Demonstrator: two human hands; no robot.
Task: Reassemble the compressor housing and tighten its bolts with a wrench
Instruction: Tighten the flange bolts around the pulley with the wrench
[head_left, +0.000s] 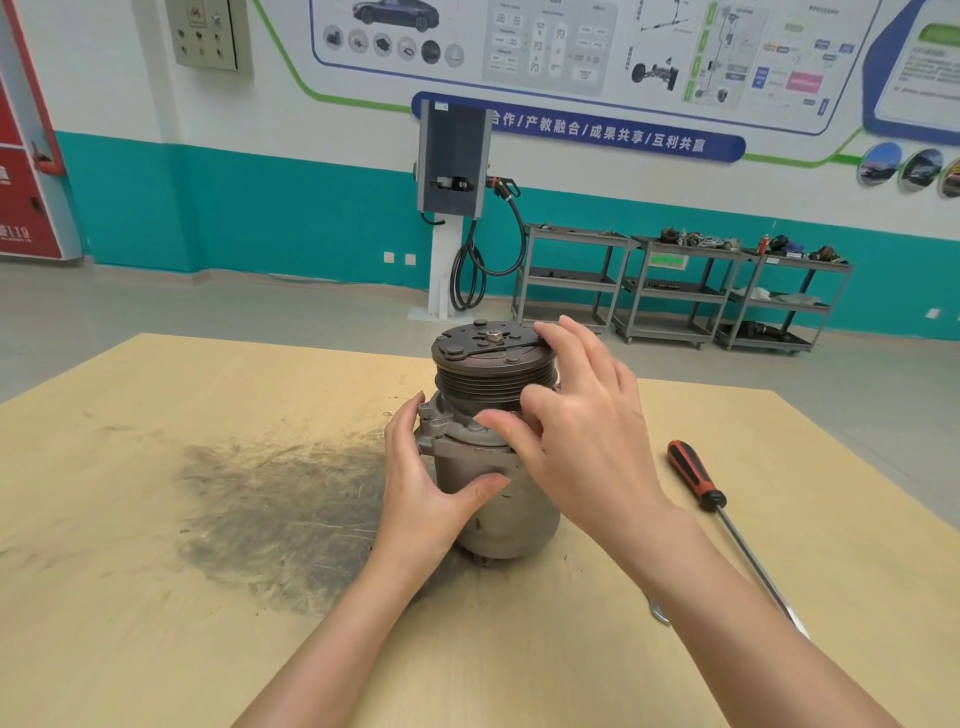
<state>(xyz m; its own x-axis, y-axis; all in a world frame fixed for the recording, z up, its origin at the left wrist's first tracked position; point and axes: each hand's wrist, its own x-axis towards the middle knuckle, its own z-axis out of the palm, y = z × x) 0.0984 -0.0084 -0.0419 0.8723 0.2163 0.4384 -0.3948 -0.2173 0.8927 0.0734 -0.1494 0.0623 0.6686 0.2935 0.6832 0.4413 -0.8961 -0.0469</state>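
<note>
Two hands: left hand grips compressor (upright on table); right hand, fingers spread, touches it.

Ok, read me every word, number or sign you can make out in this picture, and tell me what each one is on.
"合作/产教融合/成果共享/互利共赢": blue banner on the wall.
"119": red cabinet at far left.
Wall poster panels: print too small to read.
Green sign on the cart: blurred, unreadable.
Compressor, screwdriver: no legible markings.

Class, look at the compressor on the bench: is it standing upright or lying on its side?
Upright. The compressor stands on end on the table, its grooved pulley and clutch plate facing up, steadied by the left hand.
</note>
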